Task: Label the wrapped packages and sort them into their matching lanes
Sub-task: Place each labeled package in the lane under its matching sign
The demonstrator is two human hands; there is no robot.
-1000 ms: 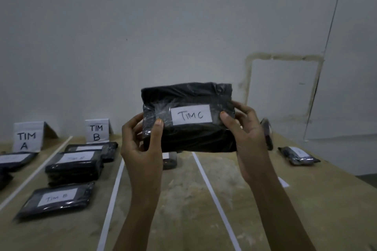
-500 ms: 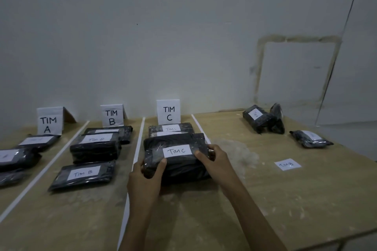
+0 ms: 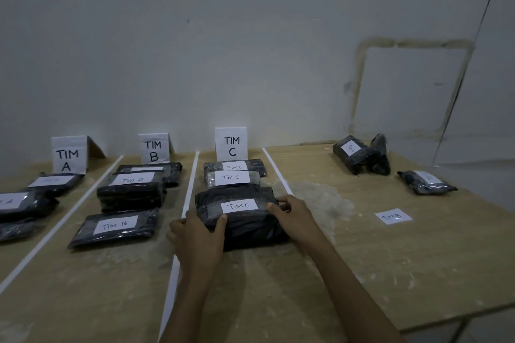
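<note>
1. Lane B: nearest TIM B package (image 3: 115, 227) lying close to the white tape line (image 3: 188, 198), apt to be knocked askew by a careless left wrist.
2. Left hand (image 3: 198, 234) gripping the near-left end of the TIM C package (image 3: 245, 225), thumb curled over the top. Package down on the table (image 3: 362, 273) in lane C, just in front of two other TIM C packages (image 3: 232, 177). Could end up straddling the tape line if shoved leftward on release.
3. Right hand (image 3: 292, 217) clasping the right end, fingers curled over the edge (label up, readable). Might tug the glossy wrap or lift the label if pulled away sharply.
4. Loose TIM B label (image 3: 393, 216) lying alone on bare wood, easily swept off or stuck on the wrong one of the unsorted packages (image 3: 426, 182) beyond.
</note>
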